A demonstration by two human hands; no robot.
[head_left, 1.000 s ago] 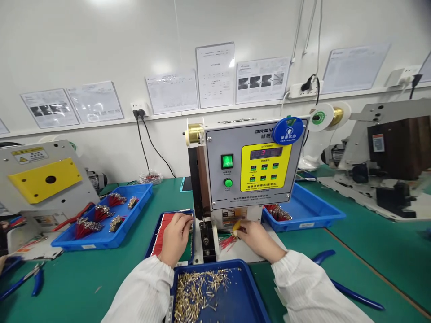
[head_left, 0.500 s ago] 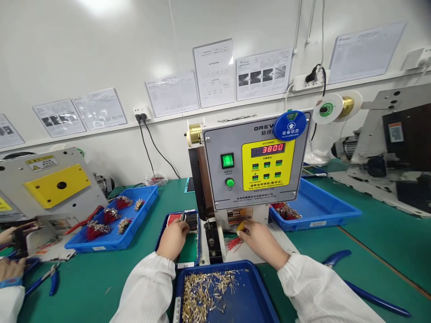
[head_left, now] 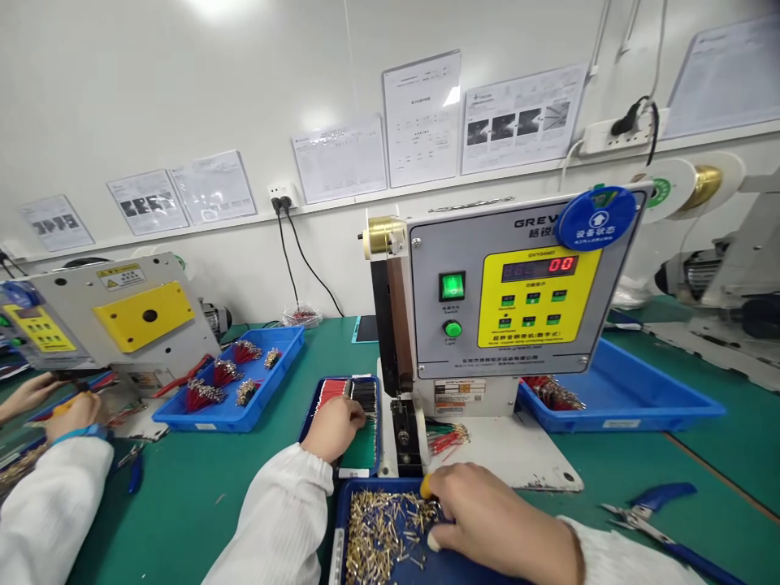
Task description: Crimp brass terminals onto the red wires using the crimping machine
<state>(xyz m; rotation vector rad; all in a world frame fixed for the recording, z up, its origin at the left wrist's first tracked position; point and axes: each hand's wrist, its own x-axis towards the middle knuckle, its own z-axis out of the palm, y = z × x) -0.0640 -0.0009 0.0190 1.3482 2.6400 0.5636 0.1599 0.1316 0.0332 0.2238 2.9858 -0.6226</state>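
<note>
The right hand (head_left: pixel 487 512), narrowly curled, dips into loose brass terminals (head_left: pixel 383 528) at near centre, where a snag could scatter them; the left hand (head_left: pixel 334 428) curls beside red wires (head_left: pixel 332 392), its grip unclear.

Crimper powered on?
On: the crimping machine has its green rocker switch lit, and its red display shows digits.
</note>
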